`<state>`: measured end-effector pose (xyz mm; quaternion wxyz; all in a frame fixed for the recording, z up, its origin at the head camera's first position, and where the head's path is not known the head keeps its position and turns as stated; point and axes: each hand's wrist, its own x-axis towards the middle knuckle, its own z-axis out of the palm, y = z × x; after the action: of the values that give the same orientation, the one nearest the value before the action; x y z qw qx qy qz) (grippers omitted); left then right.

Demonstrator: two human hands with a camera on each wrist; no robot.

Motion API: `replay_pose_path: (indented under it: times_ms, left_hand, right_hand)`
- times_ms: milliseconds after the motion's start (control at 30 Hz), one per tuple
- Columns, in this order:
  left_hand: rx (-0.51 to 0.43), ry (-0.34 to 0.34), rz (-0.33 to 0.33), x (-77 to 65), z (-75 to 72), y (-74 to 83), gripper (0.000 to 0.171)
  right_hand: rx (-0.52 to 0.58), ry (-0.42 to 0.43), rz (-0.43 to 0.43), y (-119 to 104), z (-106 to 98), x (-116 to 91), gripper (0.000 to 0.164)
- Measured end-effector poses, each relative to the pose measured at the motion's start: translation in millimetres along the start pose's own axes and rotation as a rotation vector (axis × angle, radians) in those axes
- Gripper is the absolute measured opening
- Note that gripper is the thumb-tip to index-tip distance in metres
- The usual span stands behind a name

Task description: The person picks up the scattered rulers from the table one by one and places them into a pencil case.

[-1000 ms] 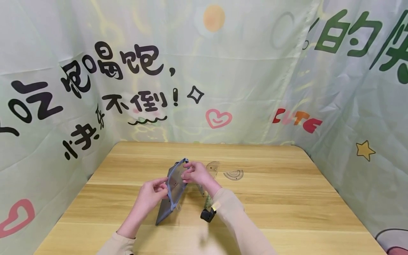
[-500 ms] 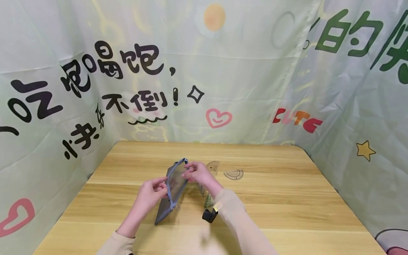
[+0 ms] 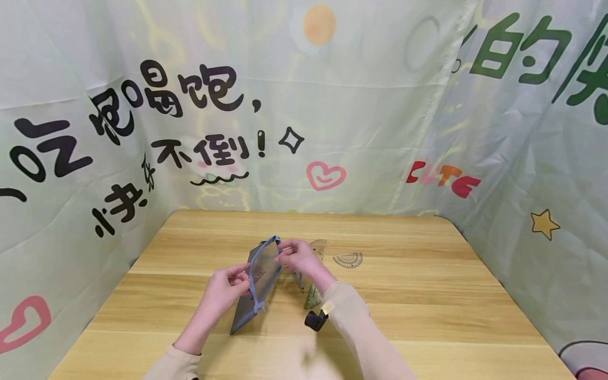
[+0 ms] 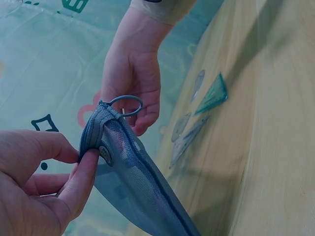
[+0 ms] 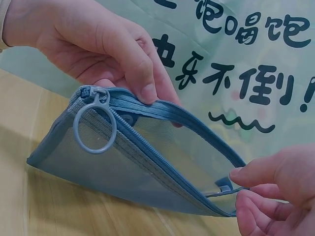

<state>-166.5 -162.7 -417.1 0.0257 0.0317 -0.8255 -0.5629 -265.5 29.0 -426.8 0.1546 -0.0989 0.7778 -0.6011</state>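
A blue-grey mesh zip pouch (image 3: 244, 311) stands tilted on its side with its zipper undone and its mouth gaping. My left hand (image 3: 225, 285) pinches the near zipper edge between thumb and fingers. At the far end, my right hand (image 3: 300, 258) pinches the corner of the mouth, thumb (image 5: 253, 173) on one side and fingers on the other. The ring pull (image 5: 95, 128) hangs at the opposite end of the zipper. Through the mesh, the inside of the pouch shows only dimly.
Right of the pouch lie a green set square (image 4: 214, 94) and a clear set square (image 4: 186, 143). Two clear protractors lie further back, one a half-circle (image 3: 348, 260), the other (image 3: 319, 246) partly behind my right hand. A printed curtain (image 3: 361, 121) encloses the wooden table (image 3: 427, 295).
My right hand has shifted slightly to the right at the far end of the pouch. The left hand and the pouch have stayed almost in place.
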Motion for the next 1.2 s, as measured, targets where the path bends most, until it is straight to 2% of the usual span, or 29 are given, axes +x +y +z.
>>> replay_pose_path:
  times_ms: [333, 567, 933, 1200]
  left_hand:
    - [-0.001, -0.003, 0.013, 0.4, 0.4, -1.7, 0.046]
    - [-0.002, 0.003, -0.001, 0.9, 1.3, -2.1, 0.047]
    - [0.001, -0.002, 0.007, 0.3, 1.1, -2.0, 0.047]
    - [0.001, -0.003, 0.007, 0.6, 1.1, -2.2, 0.047]
  right_hand:
    - [0.001, 0.021, -0.008, 0.5, -6.0, -1.7, 0.042]
    - [0.005, 0.025, -0.001, 2.6, -9.3, -2.0, 0.044]
    - [-0.092, 0.073, -0.043, 3.6, -18.7, -4.0, 0.046]
    - [-0.072, 0.094, -0.031, 9.8, -24.9, -4.0, 0.046]
